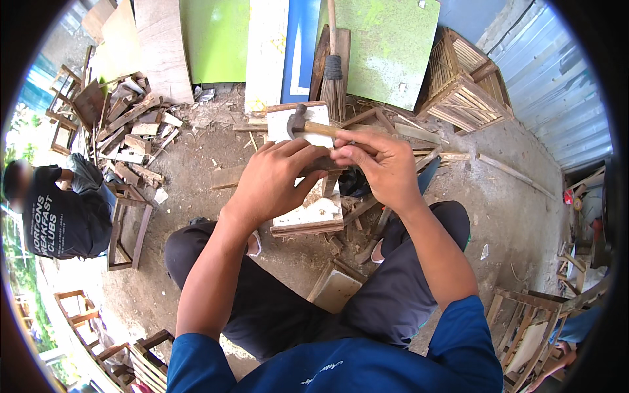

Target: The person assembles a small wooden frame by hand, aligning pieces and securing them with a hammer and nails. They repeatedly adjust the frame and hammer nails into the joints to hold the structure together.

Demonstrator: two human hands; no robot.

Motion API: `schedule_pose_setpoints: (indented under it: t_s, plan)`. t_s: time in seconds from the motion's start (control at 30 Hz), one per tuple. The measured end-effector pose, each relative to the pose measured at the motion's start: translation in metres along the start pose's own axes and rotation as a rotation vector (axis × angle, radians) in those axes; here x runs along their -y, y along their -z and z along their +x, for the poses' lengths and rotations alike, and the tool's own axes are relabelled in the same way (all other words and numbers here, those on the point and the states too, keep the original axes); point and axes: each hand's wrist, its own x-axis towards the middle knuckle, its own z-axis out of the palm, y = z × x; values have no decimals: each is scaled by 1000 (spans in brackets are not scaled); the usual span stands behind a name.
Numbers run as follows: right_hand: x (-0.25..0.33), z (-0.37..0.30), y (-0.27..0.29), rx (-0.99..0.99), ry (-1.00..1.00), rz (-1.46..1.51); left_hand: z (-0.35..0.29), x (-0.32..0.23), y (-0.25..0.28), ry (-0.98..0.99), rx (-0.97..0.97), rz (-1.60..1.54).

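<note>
My left hand curls over a small dark piece of wood, its thumb along the near side. Close beside it, my right hand has thumb and fingers pinched together near the wood's right end. A claw hammer has its wooden handle running into the right hand's fingers, its dark head pointing left. Whether the fingertips also pinch something small is hidden. Beneath both hands stands a low bench with a whitish top and brown wooden edges, between my knees.
A broom leans among coloured boards at the back. Scrap wood is heaped at far left. A person in a black shirt sits at left by a wooden frame. Slatted wooden pieces stand at back right.
</note>
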Motion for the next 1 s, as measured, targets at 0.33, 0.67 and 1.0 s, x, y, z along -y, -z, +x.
schedule_pose_setpoints:
  t_s: [0.33,0.67,1.0]
  plan:
    - [7,-2,7,48,-5,-161,-1,0,-1,-16,-28,-8]
    - [1,-4,6,-28,108,-256,1,0,-1,17,22,5]
    - [1,-4,10,43,241,-378,1,0,-1,11,12,5]
